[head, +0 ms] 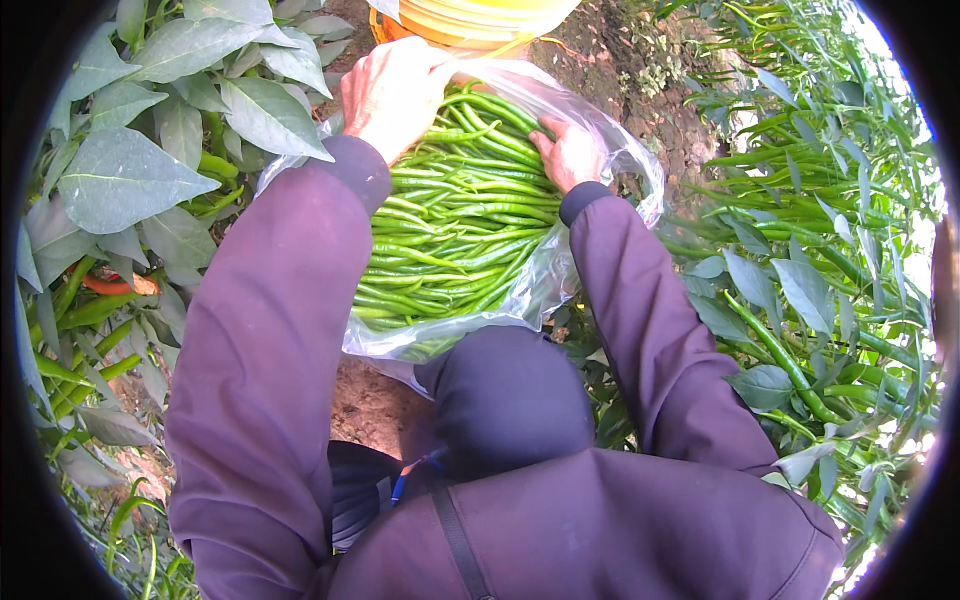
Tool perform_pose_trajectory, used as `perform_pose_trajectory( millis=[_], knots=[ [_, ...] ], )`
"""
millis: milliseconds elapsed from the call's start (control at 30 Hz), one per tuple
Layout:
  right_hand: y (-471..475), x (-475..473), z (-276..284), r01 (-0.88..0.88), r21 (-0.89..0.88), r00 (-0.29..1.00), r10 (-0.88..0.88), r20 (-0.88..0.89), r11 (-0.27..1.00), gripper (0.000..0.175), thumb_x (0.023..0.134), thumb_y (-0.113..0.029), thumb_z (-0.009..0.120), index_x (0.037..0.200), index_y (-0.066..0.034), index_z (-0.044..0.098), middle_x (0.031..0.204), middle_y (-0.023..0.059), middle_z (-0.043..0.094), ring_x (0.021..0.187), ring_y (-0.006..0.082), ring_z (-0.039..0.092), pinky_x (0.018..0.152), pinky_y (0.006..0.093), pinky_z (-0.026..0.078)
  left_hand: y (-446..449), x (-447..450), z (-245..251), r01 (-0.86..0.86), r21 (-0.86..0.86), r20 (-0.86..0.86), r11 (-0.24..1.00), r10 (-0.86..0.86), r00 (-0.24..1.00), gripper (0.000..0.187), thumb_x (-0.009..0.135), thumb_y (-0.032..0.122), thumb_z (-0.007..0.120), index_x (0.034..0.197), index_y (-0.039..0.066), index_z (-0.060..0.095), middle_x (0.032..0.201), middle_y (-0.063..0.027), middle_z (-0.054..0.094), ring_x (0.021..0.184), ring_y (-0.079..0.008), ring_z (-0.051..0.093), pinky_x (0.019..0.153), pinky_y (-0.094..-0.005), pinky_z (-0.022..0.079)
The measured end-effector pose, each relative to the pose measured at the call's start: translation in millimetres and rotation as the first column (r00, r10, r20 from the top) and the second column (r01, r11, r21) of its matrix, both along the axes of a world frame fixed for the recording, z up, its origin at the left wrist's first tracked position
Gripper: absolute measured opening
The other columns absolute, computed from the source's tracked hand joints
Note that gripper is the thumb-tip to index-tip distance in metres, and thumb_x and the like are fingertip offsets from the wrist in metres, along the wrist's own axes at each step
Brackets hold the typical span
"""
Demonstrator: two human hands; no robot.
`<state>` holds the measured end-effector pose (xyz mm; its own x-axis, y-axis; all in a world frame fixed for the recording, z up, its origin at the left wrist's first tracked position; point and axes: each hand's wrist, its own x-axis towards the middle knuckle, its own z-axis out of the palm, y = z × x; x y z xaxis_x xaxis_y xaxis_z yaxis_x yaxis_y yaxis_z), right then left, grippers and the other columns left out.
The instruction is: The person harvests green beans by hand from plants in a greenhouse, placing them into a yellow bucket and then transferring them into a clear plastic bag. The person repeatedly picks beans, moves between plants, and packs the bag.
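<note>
Long green chili peppers (pixel 465 217) fill a clear plastic bag (pixel 645 165) in front of me, most of them lying crosswise in layers. My left hand (pixel 394 94) is at the far left rim of the bag, its fingers closed on the plastic. Inside the bag's right side, my right hand (pixel 574 154) rests against the ends of the peppers, thumb and forefinger slightly apart. Whether it grips any pepper is hidden. The near rim of the bag lies by my dark-clad knee (pixel 514 397).
A yellow-orange bucket (pixel 472 22) stands just beyond the bag. Leafy pepper plants (pixel 135 180) crowd the left, with a red pepper (pixel 112 285) low among them. More plants bearing green peppers (pixel 780 360) line the right. Bare soil (pixel 637 82) shows between the rows.
</note>
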<state>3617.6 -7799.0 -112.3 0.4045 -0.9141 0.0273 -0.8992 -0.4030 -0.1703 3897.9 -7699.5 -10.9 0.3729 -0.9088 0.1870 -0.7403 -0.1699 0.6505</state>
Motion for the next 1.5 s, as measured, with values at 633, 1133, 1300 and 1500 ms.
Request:
perform_pose_trajectory(
  millis=[633,1133,1300,1500],
  knots=[
    [-0.3,-49.1,27.9,-0.169,0.056,0.955,0.178,-0.237,0.984,0.021,0.093,-0.024,0.074,0.104,-0.0068,0.072,0.108,0.0216,0.077,0.104,0.0401,0.075,0.087,0.0531,0.059,5.9,-3.8,3.0,0.018,0.014,0.022,1.0,-0.018,1.0,0.032,0.098,0.044,0.067,0.101,0.017,0.083,0.105,-0.0116,0.077,0.1,-0.0387,0.073,0.087,-0.0502,0.057],
    [28.7,-81.6,49.6,0.061,-0.056,0.982,-0.069,-0.173,0.997,0.049,0.093,-0.027,0.079,0.138,-0.0105,0.07,0.133,0.019,0.072,0.127,0.0411,0.066,0.11,0.0485,0.051,13.8,-3.6,1.2,-0.017,-0.019,0.045,1.0,0.018,0.999,0.025,0.099,0.039,0.067,0.104,0.019,0.082,0.104,-0.0096,0.075,0.103,-0.0353,0.072,0.089,-0.0495,0.057],
    [51.2,-60.4,80.0,0.037,-0.11,0.997,-0.045,-0.068,0.993,0.051,0.085,-0.025,0.086,0.131,-0.0068,0.074,0.131,0.0186,0.073,0.125,0.039,0.067,0.11,0.0474,0.052,40.2,-15.9,11.1,-0.01,-0.195,0.145,0.981,0.039,0.989,0.038,0.096,0.03,0.075,0.13,0.013,0.074,0.124,-0.0146,0.072,0.115,-0.0357,0.068,0.097,-0.0457,0.055],
    [95.2,-15.3,93.5,-0.492,0.111,0.844,0.442,0.304,0.863,0.029,0.094,-0.032,0.079,0.104,-0.0053,0.08,0.093,0.0163,0.076,0.09,0.039,0.073,0.084,0.0505,0.057,169.3,-53.2,30.3,0.144,-0.11,-0.1,0.983,-0.155,0.983,0.031,0.092,0.023,0.079,0.115,0.002,0.078,0.108,-0.0148,0.076,0.106,-0.0336,0.071,0.098,-0.0432,0.055]
  ],
)
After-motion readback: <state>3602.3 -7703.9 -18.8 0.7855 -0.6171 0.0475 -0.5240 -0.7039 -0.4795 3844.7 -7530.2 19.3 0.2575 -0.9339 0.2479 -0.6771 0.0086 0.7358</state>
